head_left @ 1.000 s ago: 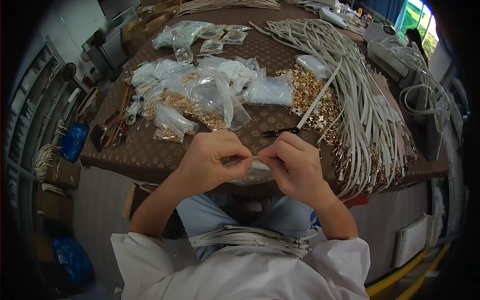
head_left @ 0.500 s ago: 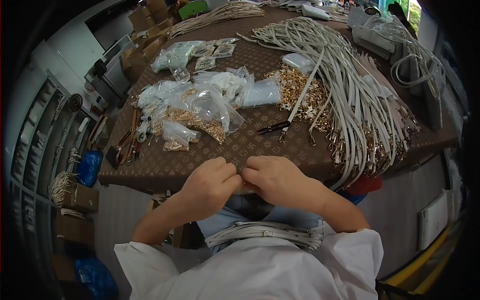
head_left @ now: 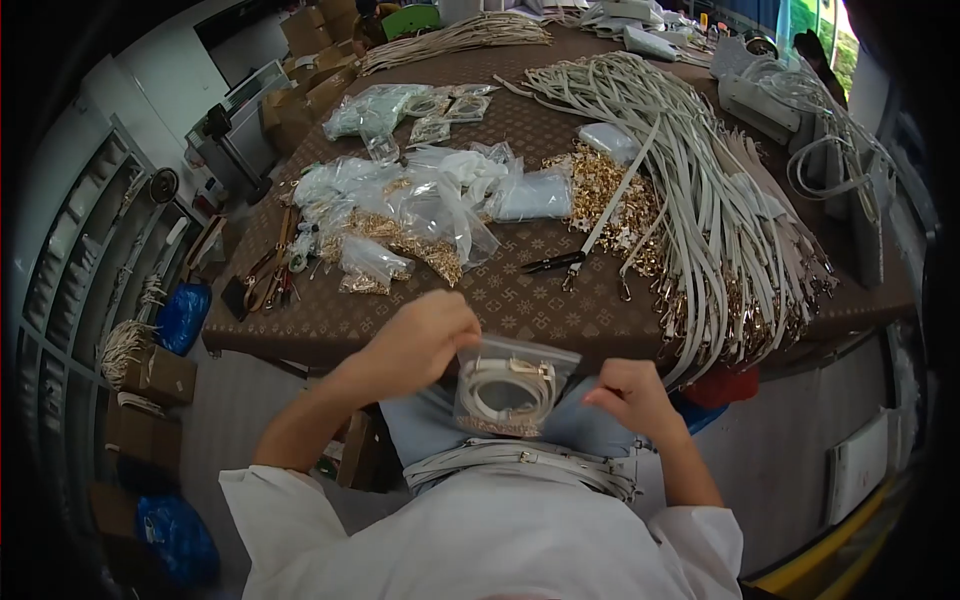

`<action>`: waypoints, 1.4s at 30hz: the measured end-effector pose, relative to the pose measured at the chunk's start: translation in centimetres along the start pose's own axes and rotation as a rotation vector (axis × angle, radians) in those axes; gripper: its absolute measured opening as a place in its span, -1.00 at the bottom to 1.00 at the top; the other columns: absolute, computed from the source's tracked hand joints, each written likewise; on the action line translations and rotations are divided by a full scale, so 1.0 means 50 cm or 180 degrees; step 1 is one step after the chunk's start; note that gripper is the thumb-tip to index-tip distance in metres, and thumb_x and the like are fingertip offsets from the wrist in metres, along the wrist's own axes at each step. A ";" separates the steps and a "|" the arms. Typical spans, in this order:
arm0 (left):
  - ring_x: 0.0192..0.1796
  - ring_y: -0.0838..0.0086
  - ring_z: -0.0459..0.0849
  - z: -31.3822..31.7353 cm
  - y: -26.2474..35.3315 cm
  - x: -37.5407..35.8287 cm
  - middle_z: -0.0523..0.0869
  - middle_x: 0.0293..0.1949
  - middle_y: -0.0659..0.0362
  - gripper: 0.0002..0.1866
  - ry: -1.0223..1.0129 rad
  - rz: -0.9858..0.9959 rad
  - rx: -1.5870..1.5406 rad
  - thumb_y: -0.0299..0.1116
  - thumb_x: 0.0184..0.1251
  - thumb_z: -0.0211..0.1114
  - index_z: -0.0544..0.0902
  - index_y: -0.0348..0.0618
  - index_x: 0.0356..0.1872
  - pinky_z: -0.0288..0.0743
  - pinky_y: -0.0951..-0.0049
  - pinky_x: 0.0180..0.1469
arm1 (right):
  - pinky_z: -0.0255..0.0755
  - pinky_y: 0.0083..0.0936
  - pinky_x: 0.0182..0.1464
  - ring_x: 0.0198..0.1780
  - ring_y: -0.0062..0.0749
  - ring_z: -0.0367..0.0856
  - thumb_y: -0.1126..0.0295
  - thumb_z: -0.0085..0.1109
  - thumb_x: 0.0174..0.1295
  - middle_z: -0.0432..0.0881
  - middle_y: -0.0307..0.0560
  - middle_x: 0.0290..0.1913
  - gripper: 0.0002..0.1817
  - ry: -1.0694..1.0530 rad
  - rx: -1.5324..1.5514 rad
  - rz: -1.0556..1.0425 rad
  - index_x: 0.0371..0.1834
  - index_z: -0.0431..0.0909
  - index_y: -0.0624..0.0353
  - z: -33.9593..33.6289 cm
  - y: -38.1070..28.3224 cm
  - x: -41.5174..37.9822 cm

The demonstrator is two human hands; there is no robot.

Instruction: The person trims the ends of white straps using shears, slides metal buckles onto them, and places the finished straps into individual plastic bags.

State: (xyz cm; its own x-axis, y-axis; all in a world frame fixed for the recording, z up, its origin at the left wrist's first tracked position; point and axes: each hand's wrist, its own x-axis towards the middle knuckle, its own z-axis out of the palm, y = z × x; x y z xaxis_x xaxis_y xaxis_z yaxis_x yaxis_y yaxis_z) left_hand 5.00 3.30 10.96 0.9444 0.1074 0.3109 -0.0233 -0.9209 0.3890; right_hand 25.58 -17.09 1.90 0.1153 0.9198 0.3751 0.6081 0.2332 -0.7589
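My left hand [head_left: 435, 330] pinches the upper left corner of a clear zip bag [head_left: 470, 405], which hangs in front of the table edge above my lap. Inside the bag lies a coiled white strap [head_left: 490, 408] with gold-coloured metal fittings, and small gold pieces sit along the bottom. My right hand [head_left: 635, 397] is to the right of the bag, apart from it, with its fingers curled in and nothing visible in them. Several white straps with a buckle [head_left: 470, 460] lie across my lap.
On the brown patterned table [head_left: 500, 300] lie plastic bags with gold hardware [head_left: 375, 235], a pile of gold clasps [head_left: 600, 190], black thread snips [head_left: 553, 263] and a large heap of white straps [head_left: 680, 190]. Pliers [head_left: 285, 285] lie at the left edge.
My hands were together at the table edge and have parted. The right hand has moved right, off the bag. The bag now hangs in full view from my left hand.
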 end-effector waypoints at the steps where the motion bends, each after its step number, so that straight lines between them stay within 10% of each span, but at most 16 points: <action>1: -0.34 0.19 0.49 -0.010 -0.035 0.025 0.50 -0.44 0.04 -0.90 0.0152 -0.0141 -0.0016 -0.49 0.08 0.26 0.51 -0.27 -0.43 0.35 0.29 -0.31 | 0.34 -0.34 -0.50 -0.57 -0.13 0.44 0.25 0.30 0.03 0.47 -0.06 -0.60 -0.69 -0.0167 -0.0124 0.0232 -0.64 0.48 0.24 0.017 0.025 -0.022; 6: -0.32 0.23 0.61 -0.178 -0.268 0.225 0.65 -0.34 -0.01 -0.85 0.1319 -0.1065 0.0466 -0.38 0.14 0.22 0.63 -0.26 -0.38 0.44 0.34 -0.27 | 0.46 -0.20 -0.32 -0.43 0.02 0.56 0.32 0.15 0.04 0.58 0.08 -0.51 -0.82 -0.1430 -0.1137 0.0715 -0.44 0.61 0.22 0.141 0.143 -0.175; 9: -0.33 0.31 0.62 -0.279 -0.458 0.283 0.66 -0.30 0.03 -0.79 0.3063 -0.1311 0.1354 -0.30 0.20 0.22 0.63 -0.19 -0.23 0.47 0.36 -0.23 | 0.48 -0.23 -0.28 -0.39 0.02 0.58 0.34 0.09 0.04 0.62 0.09 -0.43 -0.81 -0.1702 -0.1159 0.1357 -0.38 0.65 0.17 0.192 0.198 -0.229; 12: -0.33 0.35 0.60 -0.258 -0.477 0.279 0.64 -0.29 0.10 -0.77 0.3496 -0.0998 0.1240 -0.33 0.21 0.23 0.61 -0.18 -0.14 0.47 0.41 -0.23 | 0.48 -0.25 -0.28 -0.38 0.01 0.59 0.33 0.16 0.02 0.63 0.10 -0.38 -0.81 -0.1349 -0.0749 0.1405 -0.35 0.67 0.12 0.173 0.204 -0.228; 21: -0.20 0.34 0.62 0.159 -0.080 0.112 0.63 -0.24 0.11 -0.82 -0.1272 0.0159 -0.2358 -0.50 0.18 0.26 0.63 -0.24 -0.18 0.49 0.45 -0.18 | 0.47 -0.33 -0.25 -0.31 -0.08 0.58 0.38 0.26 -0.06 0.63 0.04 -0.34 -0.81 -0.1023 0.0164 0.1257 -0.35 0.65 0.19 0.077 0.133 -0.192; 31: -0.11 0.37 0.61 0.344 -0.075 -0.010 0.63 -0.13 0.08 -0.73 -0.1529 -0.1294 -0.3413 -0.36 0.37 0.05 0.58 -0.28 -0.03 0.46 0.46 -0.10 | 0.43 -0.43 -0.41 -0.45 -0.27 0.52 0.55 0.22 -0.11 0.52 -0.11 -0.42 -0.81 -0.0531 -0.0170 0.0926 -0.37 0.50 0.22 0.118 0.104 -0.147; 33: -0.26 0.48 0.58 0.355 -0.085 -0.037 0.63 -0.27 0.14 -0.70 -0.1366 -0.1144 -0.3788 -0.32 0.41 -0.01 0.58 -0.29 -0.03 0.44 0.52 -0.20 | 0.34 -0.66 -0.43 -0.44 -0.59 0.46 0.54 0.21 -0.03 0.49 -0.26 -0.40 -0.79 0.0159 0.2204 0.2945 -0.32 0.43 0.17 0.086 0.085 -0.124; 34: -0.36 0.57 0.52 0.327 -0.089 -0.034 0.60 -0.38 0.19 -0.72 -0.1899 -0.1691 -0.4300 -0.35 0.40 -0.01 0.59 -0.30 -0.08 0.38 0.59 -0.30 | 0.16 -0.80 -0.45 -0.45 -0.81 0.30 0.48 0.21 0.08 0.39 -0.41 -0.46 -0.85 0.0662 0.2339 0.2850 -0.33 0.43 0.17 0.067 0.077 -0.102; 42: -0.59 0.76 0.25 0.121 -0.193 -0.170 0.39 -0.66 0.37 -0.78 -0.1440 -0.2695 -0.4228 -0.35 0.33 0.12 0.63 -0.32 -0.28 0.10 0.70 -0.54 | 0.30 -0.68 -0.39 -0.42 -0.65 0.45 0.61 0.28 -0.10 0.54 -0.26 -0.43 -0.75 0.0352 0.0323 0.2533 -0.28 0.55 0.24 -0.177 0.126 -0.171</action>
State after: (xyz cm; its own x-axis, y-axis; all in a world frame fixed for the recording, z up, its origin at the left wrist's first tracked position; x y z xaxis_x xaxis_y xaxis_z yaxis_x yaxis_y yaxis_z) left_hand -0.83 9.00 -0.69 0.8419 0.0520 -0.5371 0.4966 0.3146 0.8089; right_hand 35.37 -26.26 -1.39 0.5637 0.7868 -0.2514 0.2374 -0.4458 -0.8631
